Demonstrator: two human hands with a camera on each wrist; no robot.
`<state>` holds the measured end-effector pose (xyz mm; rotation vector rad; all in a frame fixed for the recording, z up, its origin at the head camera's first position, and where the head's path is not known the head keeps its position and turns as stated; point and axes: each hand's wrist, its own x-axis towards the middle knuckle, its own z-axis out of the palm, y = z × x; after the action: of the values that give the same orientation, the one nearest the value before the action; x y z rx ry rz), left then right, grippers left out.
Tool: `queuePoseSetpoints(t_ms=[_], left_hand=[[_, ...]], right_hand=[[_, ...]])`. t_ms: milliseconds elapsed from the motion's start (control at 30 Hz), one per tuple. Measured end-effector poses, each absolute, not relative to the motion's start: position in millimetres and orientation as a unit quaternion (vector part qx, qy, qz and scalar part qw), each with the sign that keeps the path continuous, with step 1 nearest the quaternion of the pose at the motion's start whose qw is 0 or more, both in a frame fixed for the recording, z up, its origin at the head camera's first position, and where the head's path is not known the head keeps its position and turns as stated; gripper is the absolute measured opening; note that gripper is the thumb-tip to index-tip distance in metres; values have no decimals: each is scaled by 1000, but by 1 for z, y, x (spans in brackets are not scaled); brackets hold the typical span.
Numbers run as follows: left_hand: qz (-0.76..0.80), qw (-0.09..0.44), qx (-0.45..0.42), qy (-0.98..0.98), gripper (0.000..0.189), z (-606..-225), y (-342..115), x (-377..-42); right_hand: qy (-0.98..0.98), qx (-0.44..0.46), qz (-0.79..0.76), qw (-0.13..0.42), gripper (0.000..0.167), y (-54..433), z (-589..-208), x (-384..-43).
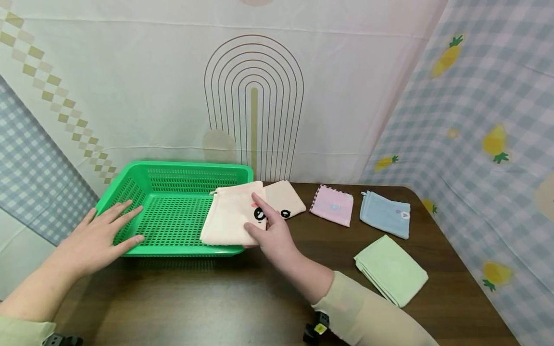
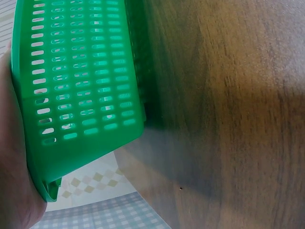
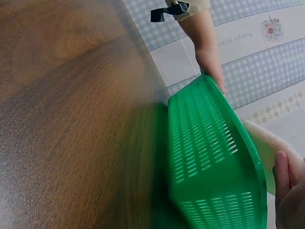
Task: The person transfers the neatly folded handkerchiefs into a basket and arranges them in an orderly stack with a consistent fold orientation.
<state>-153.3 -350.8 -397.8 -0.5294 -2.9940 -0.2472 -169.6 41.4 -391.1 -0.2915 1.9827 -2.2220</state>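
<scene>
My right hand point(image 1: 279, 235) pinches a folded cream towel point(image 1: 229, 216) between thumb and fingers, holding it above the right end of a green plastic basket point(image 1: 173, 218). Black embroidered eyes show near the towel's edge. Partly behind it, a second cream towel point(image 1: 283, 194) with an embroidered eye lies on the table. My left hand point(image 1: 97, 238) rests across the basket's left rim, fingers spread and fairly straight. In the right wrist view, the held towel point(image 3: 267, 143) is over the rim of the basket point(image 3: 205, 138).
To the right on the brown wooden table point(image 1: 182, 298) lie a folded pink towel point(image 1: 331, 206), a blue towel point(image 1: 383, 214) and a green towel point(image 1: 391, 271). A patterned cloth backdrop point(image 1: 337, 96) rises behind the table and along both sides.
</scene>
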Motion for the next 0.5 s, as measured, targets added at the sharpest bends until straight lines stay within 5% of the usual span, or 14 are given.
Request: queuePoseSetpoints(t_ms=[500], left_hand=[[-77,48,-175,-980,79,-400,-352,-154]], right_hand=[[657,-96,-743,84,71,33,-391,-172]])
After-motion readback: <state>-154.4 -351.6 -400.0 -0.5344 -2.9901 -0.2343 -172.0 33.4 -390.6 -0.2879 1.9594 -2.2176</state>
